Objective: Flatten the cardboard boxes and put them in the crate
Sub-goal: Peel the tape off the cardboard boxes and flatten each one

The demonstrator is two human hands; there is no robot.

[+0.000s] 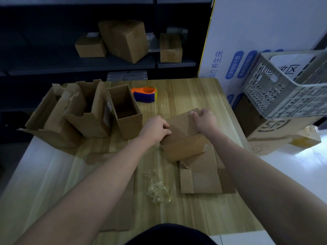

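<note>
On the desk the left hand grips the box at its 9 o'clock edge, the right hand at its 1 o'clock corner.

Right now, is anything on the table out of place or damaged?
Yes. A crumpled wad of clear tape lies loose on the table, near the flattened box, whose flap edge looks torn. The crate looks tilted on stacked cartons to the right.
</note>
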